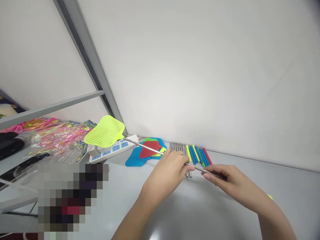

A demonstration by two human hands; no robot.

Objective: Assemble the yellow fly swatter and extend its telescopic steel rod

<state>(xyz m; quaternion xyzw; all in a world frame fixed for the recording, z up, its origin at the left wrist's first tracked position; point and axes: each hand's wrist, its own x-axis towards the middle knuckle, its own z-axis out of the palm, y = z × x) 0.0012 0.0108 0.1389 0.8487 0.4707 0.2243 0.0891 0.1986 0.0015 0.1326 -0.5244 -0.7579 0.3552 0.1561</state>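
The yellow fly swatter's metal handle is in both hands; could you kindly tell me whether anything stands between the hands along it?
Nothing visible does: the metal handle runs bare from the left hand to the right hand. The steel rods and coloured sticks lie beneath it on the table; whether they touch it cannot be told.

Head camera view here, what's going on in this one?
A person holds a fly swatter with a lime-green head and a metal handle in both hands above a table. The left hand wraps around the handle, and the right hand pinches it near its end. Behind them lie metal rods, colored sticks, and blue and red swatter heads. A power strip sits by the wall, with bagged pink items further left.
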